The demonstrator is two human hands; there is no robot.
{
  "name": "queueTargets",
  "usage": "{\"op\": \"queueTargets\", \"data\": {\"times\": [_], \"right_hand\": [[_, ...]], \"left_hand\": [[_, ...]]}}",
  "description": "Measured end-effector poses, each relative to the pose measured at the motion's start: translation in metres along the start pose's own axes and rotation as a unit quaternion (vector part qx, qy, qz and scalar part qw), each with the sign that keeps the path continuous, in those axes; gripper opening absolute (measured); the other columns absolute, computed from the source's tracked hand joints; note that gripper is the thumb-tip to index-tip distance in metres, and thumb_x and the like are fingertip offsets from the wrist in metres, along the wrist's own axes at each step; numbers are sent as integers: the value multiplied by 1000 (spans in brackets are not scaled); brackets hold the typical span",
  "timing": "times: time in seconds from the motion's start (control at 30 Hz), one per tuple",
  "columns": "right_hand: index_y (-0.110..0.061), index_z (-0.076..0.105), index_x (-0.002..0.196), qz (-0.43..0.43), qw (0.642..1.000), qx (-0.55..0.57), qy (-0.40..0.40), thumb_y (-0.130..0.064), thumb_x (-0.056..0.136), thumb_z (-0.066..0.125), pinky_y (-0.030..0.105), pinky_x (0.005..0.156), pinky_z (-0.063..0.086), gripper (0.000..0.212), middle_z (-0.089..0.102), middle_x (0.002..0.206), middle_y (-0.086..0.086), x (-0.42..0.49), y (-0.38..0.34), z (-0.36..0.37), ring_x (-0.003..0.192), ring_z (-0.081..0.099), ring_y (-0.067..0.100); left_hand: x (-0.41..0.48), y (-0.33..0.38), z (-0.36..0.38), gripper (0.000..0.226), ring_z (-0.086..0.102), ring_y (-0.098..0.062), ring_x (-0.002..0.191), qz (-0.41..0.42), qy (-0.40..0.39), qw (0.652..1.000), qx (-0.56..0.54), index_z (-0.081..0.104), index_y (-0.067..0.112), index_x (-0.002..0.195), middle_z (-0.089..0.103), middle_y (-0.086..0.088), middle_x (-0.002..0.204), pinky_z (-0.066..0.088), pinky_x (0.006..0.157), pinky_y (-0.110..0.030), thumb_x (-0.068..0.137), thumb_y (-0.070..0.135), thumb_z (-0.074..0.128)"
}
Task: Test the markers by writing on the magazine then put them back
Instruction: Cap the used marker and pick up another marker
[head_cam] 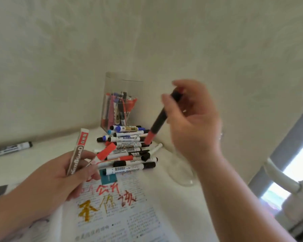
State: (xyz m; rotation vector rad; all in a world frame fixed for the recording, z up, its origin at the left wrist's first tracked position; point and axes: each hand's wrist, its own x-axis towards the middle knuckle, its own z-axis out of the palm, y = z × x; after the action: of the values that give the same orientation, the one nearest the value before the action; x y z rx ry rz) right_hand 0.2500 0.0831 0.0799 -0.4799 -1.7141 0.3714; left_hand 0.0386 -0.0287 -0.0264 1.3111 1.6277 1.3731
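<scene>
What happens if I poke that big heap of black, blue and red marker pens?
The heap of round plastic markers is stacked loosely crisscross, so it would probably slump. Round barrels likely roll across the smooth white table. They look light, easy to scatter.

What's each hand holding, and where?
Left hand grips a brown whiteboard marker at its lower end; right hand pinches a black red-capped marker by its upper end.
</scene>
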Motion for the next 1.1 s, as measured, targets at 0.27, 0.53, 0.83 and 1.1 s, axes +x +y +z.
{"op": "queueTargets", "data": {"times": [0.27,0.53,0.83,1.1], "right_hand": [[-23,68,113,-13,979,-92,184,-22,93,71,50,73,59,21,70,96,12,50,5,-73,81,69,30],[-28,74,94,142,948,-283,25,-31,91,69,22,68,48,7,66,77,-22,46,28,-74,66,59,-5],[-27,71,100,-19,971,-137,-195,-14,92,70,34,52,51,15,61,65,-11,-12,-4,0,55,56,15],[-32,51,133,335,886,74,-311,-28,90,77,26,50,45,50,68,66,1,-48,30,70,51,58,9]], "left_hand": [[-3,-3,-6,81,51,-20,47,4,-32,999,-26,56,37,90,75,-9,84,31,38,-44,36,96,67],[-7,0,-5,15,55,-7,49,32,-8,993,112,59,36,89,67,-6,67,48,56,-31,84,46,69],[-7,0,0,29,67,-13,71,36,-19,995,95,67,51,103,72,3,82,52,79,-37,91,25,71],[0,-7,-4,16,68,-21,70,60,-46,997,-13,61,18,100,77,-8,84,58,76,-41,94,4,65]]}}
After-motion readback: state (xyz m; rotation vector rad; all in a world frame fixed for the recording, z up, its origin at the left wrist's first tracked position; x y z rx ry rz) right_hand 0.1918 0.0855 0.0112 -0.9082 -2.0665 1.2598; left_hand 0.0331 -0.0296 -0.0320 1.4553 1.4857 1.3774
